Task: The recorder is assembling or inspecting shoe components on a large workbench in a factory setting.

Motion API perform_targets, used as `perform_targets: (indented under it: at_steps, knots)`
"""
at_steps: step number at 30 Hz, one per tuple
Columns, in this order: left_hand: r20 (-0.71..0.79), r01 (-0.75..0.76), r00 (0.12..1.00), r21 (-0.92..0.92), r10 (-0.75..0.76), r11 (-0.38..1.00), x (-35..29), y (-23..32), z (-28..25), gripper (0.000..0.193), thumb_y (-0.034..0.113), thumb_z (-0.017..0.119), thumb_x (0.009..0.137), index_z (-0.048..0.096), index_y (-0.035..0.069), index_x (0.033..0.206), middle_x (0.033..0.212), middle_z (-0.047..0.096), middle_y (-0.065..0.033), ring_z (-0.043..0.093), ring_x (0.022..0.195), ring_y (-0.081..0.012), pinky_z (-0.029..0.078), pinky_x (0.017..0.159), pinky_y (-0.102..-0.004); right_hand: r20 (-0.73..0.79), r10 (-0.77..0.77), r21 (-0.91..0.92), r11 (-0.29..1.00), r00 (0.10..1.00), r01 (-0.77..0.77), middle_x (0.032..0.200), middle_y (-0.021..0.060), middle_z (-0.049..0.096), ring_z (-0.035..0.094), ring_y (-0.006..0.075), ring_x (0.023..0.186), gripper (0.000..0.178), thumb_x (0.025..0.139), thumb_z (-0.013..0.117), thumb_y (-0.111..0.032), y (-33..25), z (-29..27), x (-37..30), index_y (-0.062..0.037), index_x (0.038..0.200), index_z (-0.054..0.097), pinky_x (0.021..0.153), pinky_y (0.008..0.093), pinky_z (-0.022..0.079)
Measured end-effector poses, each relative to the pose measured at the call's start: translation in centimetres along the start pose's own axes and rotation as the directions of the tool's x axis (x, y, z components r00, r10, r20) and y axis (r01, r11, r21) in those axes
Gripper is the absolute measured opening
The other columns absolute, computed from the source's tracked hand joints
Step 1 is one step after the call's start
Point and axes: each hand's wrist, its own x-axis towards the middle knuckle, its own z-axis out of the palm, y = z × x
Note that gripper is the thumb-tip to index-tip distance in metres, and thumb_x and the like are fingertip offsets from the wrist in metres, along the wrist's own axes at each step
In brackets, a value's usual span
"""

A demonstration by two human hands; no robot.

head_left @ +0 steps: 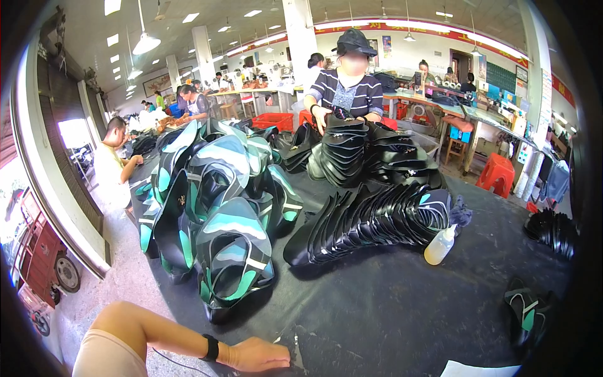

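Note:
My left hand rests on the near edge of the black table, its fingers curled and pressed together, and nothing shows in it. A dark band circles the wrist. My right hand is out of view. Ahead of my left hand lies a big heap of shoe uppers in black, grey, white and teal. A long overlapping row of black shoe uppers runs to the right of that heap. At the row's right end stands a squeeze bottle with yellowish liquid.
Across the table a person in a dark cap handles a stack of black uppers. Dark sandal-like uppers and a white sheet lie at the right. A seated person is at the left; red stools stand behind.

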Motion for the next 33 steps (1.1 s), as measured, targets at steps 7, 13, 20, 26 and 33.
perform_targets:
  at_steps: [7,13,20,26,33]
  knots:
    - [-0.022,0.013,1.0,0.061,-0.011,0.998,0.5,-1.8,1.9,0.029,0.042,0.049,0.108,0.061,0.016,0.114,0.103,0.068,-0.0092,0.068,0.096,-0.0354,0.054,0.081,-0.0446,0.027,0.212,0.132,0.968,0.977,-0.214,0.112,0.0116,0.075,0.07,0.0297,0.098,0.022,0.086,0.063,0.002,0.0,0.5,-0.7,-0.0052,0.102,0.076,0.089,0.0407,0.055]
    - [-0.067,-0.044,0.996,0.101,0.051,0.994,0.3,-0.9,1.1,0.028,0.039,0.051,0.108,0.062,0.013,0.11,0.098,0.065,-0.0066,0.069,0.09,-0.0319,0.055,0.074,-0.0402,-0.172,-0.05,-0.029,0.999,0.984,0.045,0.099,0.0153,0.074,0.069,0.0333,0.084,0.018,0.078,0.059,-0.001,-0.3,2.2,-0.7,-0.0024,0.091,0.071,0.078,0.046,0.053]
    - [-0.13,-0.08,0.987,0.106,0.093,0.991,0.5,-1.0,1.3,0.028,0.039,0.053,0.107,0.062,0.013,0.109,0.096,0.066,-0.008,0.068,0.087,-0.0339,0.055,0.073,-0.0427,-0.176,0.024,-0.011,1.0,0.984,-0.027,0.099,0.0143,0.073,0.069,0.0351,0.089,0.02,0.078,0.059,0.002,-2.0,1.5,0.1,-0.0029,0.093,0.071,0.083,0.0468,0.052]
    - [-0.078,-0.052,0.995,0.074,0.058,0.996,0.5,-0.8,1.1,0.03,0.042,0.049,0.108,0.061,0.015,0.112,0.102,0.069,-0.0117,0.068,0.096,-0.0376,0.054,0.081,-0.0475,-0.184,0.026,-0.001,1.0,0.983,-0.026,0.102,0.0151,0.073,0.068,0.0362,0.094,0.019,0.079,0.06,0.005,-2.3,1.4,-0.3,-0.0013,0.095,0.07,0.088,0.0478,0.052]
    - [-0.119,-0.127,0.983,0.087,0.137,0.988,0.5,-1.2,1.2,0.024,0.038,0.052,0.107,0.06,0.016,0.11,0.1,0.067,-0.0094,0.067,0.095,-0.0369,0.053,0.08,-0.0479,-0.19,0.04,-0.013,0.999,0.981,-0.043,0.104,0.0152,0.073,0.068,0.0372,0.098,0.018,0.081,0.06,0.006,-2.7,1.9,-0.6,-0.0011,0.096,0.07,0.09,0.0482,0.052]
